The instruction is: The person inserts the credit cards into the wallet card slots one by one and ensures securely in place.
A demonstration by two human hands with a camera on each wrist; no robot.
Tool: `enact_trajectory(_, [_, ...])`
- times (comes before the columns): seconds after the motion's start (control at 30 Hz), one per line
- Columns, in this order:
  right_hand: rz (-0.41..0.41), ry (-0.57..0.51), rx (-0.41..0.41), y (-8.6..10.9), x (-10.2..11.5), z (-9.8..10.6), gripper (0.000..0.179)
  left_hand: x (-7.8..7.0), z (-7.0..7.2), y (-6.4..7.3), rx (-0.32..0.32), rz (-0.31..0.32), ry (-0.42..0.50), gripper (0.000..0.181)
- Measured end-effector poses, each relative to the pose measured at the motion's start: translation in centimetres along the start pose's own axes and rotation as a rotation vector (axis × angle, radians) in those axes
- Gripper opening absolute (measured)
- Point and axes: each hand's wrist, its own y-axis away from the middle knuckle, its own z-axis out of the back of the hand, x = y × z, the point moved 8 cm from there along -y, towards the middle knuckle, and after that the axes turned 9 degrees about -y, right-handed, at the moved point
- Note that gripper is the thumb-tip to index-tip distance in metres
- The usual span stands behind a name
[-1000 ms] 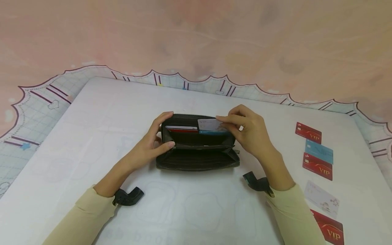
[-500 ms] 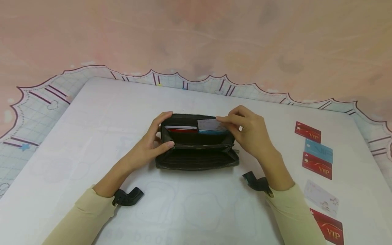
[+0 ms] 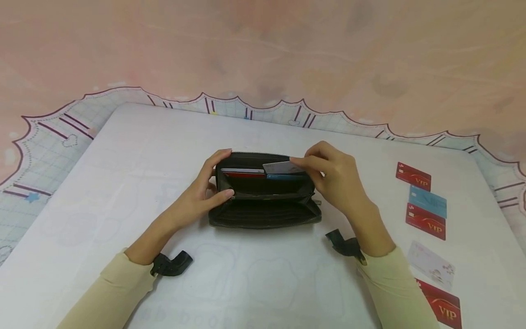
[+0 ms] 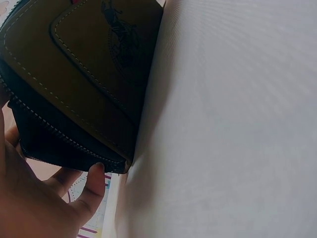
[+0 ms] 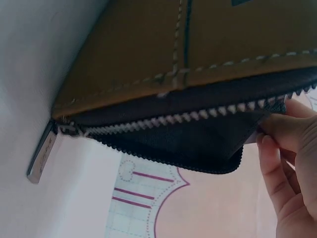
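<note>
An unzipped dark wallet [image 3: 265, 220] stands gaping on the white table. My left hand [image 3: 205, 196] grips its left end, thumb at the inner divider and fingers behind the far side. Between thumb and fingers my right hand [image 3: 333, 176] pinches a pale card [image 3: 281, 167], tilted above the right-hand slots. A blue card [image 3: 285, 177] shows in the slot just below it. In the left slots sit a white card [image 3: 242, 171] and a red card [image 3: 245, 175]. The right wrist view shows the brown outside, the zip teeth [image 5: 198, 116] and a metal zip pull [image 5: 42, 153].
Several cards lie at the right of the table: a red VIP card [image 3: 413, 176], a blue card [image 3: 427, 201], another red card [image 3: 425, 221], a pale card [image 3: 431, 265] and a red card [image 3: 444, 304] partly behind my right sleeve. A patterned cloth [image 3: 263, 45] lies beyond the table.
The pale card in my right hand has tilted, its left edge shifting slightly left and its lower edge now angled. My left hand and the wallet have stayed nearly still.
</note>
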Motion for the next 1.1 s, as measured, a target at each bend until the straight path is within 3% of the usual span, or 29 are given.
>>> enact_trajectory(0.43, [-0.065, -0.008, 0.040, 0.2, -0.9, 0.1, 0.028, -0.1, 0.1, -0.1, -0.005, -0.018, -0.011, 0.079])
enact_trajectory(0.7, [0.021, 0.001, 0.005, 0.2, 0.0, 0.0, 0.029, -0.1, 0.0, -0.1, -0.005, -0.021, -0.014, 0.080])
enact_trajectory(0.87, [-0.014, -0.007, -0.003, 0.3, -0.4, 0.3, 0.025, -0.2, -0.1, -0.2, 0.009, -0.030, -0.016, 0.080])
enact_trajectory(1.1, [-0.110, -0.079, 0.061, 0.2, -1.5, 0.0, 0.016, -0.2, -0.1, 0.0, 0.019, -0.026, -0.021, 0.080])
